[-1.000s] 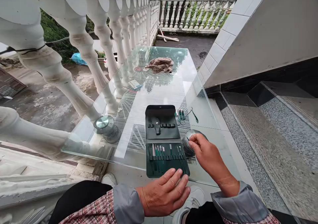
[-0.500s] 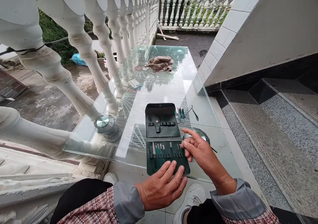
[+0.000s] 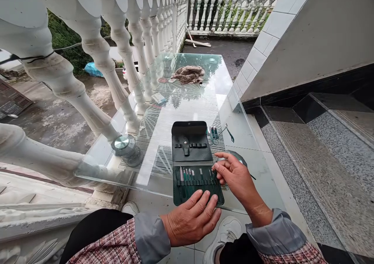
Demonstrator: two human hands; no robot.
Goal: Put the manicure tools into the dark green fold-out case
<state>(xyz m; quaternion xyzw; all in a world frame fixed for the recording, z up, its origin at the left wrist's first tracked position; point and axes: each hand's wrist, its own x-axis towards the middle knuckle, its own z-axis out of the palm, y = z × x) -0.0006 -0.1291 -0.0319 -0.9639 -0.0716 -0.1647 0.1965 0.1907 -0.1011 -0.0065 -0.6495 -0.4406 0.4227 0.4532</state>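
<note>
A dark green manicure case [image 3: 193, 155] lies unfolded on the glass table [image 3: 187, 100]. Its lower half holds several slim tools under elastic loops. My left hand [image 3: 191, 221] rests flat on the case's near edge, fingers spread. My right hand [image 3: 236, 176] is at the case's right side, thumb and fingers pinched on a thin metal tool [image 3: 215, 167] by the rightmost loops. Small scissors and a nail clipper [image 3: 218, 134] lie on the glass just right of the case's top flap.
A brown rag [image 3: 188, 75] lies at the table's far end. A small card [image 3: 158, 98] sits at the left edge. A white balustrade [image 3: 117, 61] runs close along the left. Round metal table mounts [image 3: 124, 145] sit under the glass. A tiled wall and granite steps [image 3: 315, 147] rise on the right.
My right hand has moved left from the round mount toward the case and now pinches a thin tool at the loops. My left hand has stayed on the case's near edge.
</note>
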